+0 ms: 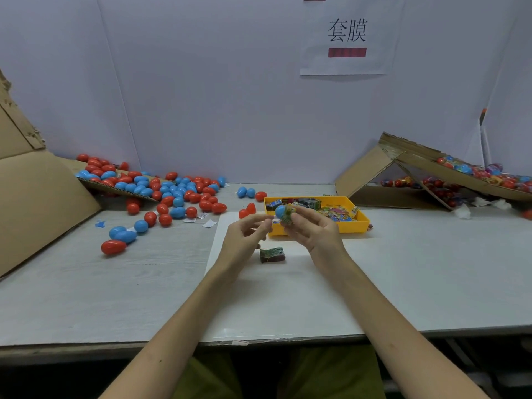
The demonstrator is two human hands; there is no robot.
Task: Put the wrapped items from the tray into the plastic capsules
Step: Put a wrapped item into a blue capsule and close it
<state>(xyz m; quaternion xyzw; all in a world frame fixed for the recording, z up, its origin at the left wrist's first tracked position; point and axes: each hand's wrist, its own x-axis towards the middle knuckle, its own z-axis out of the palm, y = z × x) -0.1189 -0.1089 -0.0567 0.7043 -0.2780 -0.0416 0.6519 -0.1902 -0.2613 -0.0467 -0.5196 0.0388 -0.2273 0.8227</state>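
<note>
1. Seen from above: a grey worktable (pixel 431 269), two bare forearms reaching forward over a white sheet (pixel 288 300).
2. Right hand (pixel 313 228): fingers and thumb curled round a blue capsule (pixel 279 211), held in the air just in front of the yellow tray (pixel 359 226).
3. At the capsule's mouth, a crumpled greenish wrapped item (pixel 288 219), seemingly only partly pushed in. Too small to tell whether half a shell or a whole one.
4. Left hand (pixel 244 234): loosely curled, fingertips just beside the capsule, nothing visible in its hold.
5. In the tray, a heap of more bright wrapped pieces. On the sheet below the hands, one spare packet (pixel 272 254), dark green, lying flat.
6. Far to the left, loose capsules (pixel 172 191), red and blue, spilled across the table from a cardboard flap.
7. Likely trouble: wrapper springing back out if pressed in unfolded, then caught in the seam and keeping the shell from snapping shut.
8. Also possible: smooth shell squirting from the right hand's grip under closing pressure, rolling off among the loose ones.
9. Easy to overlook the spare packet, hidden under the hands.
</note>
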